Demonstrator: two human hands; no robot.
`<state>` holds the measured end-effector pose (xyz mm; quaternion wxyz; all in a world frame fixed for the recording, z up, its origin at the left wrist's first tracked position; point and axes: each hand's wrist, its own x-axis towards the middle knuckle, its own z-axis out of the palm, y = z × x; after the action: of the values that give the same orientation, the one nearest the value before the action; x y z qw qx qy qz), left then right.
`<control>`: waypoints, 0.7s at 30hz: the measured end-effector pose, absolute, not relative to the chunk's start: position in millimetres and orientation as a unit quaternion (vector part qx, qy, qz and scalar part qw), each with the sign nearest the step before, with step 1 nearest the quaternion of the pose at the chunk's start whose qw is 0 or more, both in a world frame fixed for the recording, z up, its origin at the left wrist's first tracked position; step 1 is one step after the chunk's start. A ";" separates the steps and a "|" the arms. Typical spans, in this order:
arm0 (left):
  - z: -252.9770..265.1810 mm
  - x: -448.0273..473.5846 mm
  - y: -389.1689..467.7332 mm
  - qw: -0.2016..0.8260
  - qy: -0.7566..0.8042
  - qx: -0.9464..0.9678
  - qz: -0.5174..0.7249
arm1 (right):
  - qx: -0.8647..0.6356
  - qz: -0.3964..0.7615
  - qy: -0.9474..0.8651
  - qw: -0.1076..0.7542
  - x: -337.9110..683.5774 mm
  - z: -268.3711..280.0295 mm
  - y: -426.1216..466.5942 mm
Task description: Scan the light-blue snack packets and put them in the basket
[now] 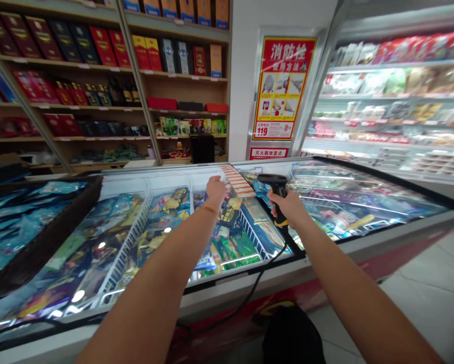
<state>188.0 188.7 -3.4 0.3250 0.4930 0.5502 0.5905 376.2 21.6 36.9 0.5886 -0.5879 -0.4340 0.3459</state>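
My right hand [289,206] is wrapped round the grip of a black barcode scanner [274,179] with yellow trim, held upright over the chest freezer. A black cable [255,285] runs down from the scanner's handle over the freezer's front edge. My left hand [215,189] reaches over the glass with its fingers closed; what is in them, if anything, is hidden. Just right of it lies a flat orange-and-white striped piece [236,181]; I cannot tell whether the hand touches it. Bagged frozen goods [232,247] show through the glass below.
White wire dividers [126,247] part the goods inside the freezer. At left, a dark-edged tray [45,242] of blue packets rests on top. Shelves of boxed bottles [75,60] stand behind, a red poster [283,88] hangs mid-wall, and a lit display fridge [390,96] is at right.
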 end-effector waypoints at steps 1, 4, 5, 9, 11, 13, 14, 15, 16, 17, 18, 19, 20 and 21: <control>-4.4 158.0 188.5 0.300 0.580 0.481 0.585 | -0.580 0.354 -0.443 0.585 364.9 35.8 28.6; -5.6 66.4 180.9 0.224 0.647 0.459 0.567 | -0.552 0.381 -0.477 0.568 325.1 33.3 49.7; -5.3 37.4 176.6 0.165 0.691 0.469 0.524 | -0.540 0.388 -0.490 0.564 310.6 32.8 55.6; -2.0 -59.7 156.9 0.026 0.815 0.442 0.373 | -0.511 0.409 -0.527 0.542 258.2 32.1 67.0; -1.7 -94.7 148.3 -0.002 0.849 0.422 0.317 | -0.511 0.411 -0.543 0.524 241.2 29.9 66.8; -4.1 -120.5 141.8 -0.008 0.868 0.421 0.265 | -0.513 0.404 -0.562 0.508 232.5 24.5 65.3; -6.1 -130.2 139.5 -0.010 0.872 0.423 0.245 | -0.515 0.401 -0.569 0.500 231.0 20.8 64.6; -8.5 -137.9 137.9 -0.015 0.874 0.427 0.232 | -0.519 0.400 -0.574 0.491 231.0 16.6 64.3; -11.1 -143.7 136.9 -0.021 0.874 0.431 0.223 | -0.524 0.402 -0.576 0.481 232.1 12.3 64.1; -13.6 -147.9 136.7 -0.027 0.874 0.433 0.217 | -0.527 0.405 -0.577 0.474 233.9 8.3 64.2; -15.8 -150.7 137.1 -0.030 0.875 0.435 0.211 | -0.529 0.409 -0.577 0.469 236.1 4.8 64.4; -17.8 -152.2 138.0 -0.029 0.875 0.438 0.203 | -0.530 0.410 -0.577 0.466 238.2 1.9 64.6; -19.5 -152.5 139.2 -0.024 0.875 0.442 0.194 | -0.530 0.411 -0.578 0.464 240.2 -0.3 64.7; -21.2 -151.7 140.5 -0.021 0.874 0.448 0.186 | -0.531 0.409 -0.579 0.464 241.8 -1.7 64.7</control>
<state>-151.7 140.5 -21.2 -0.0210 0.4482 0.8741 0.1861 241.8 64.7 -1.7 0.4638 -0.5313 -0.5792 0.4089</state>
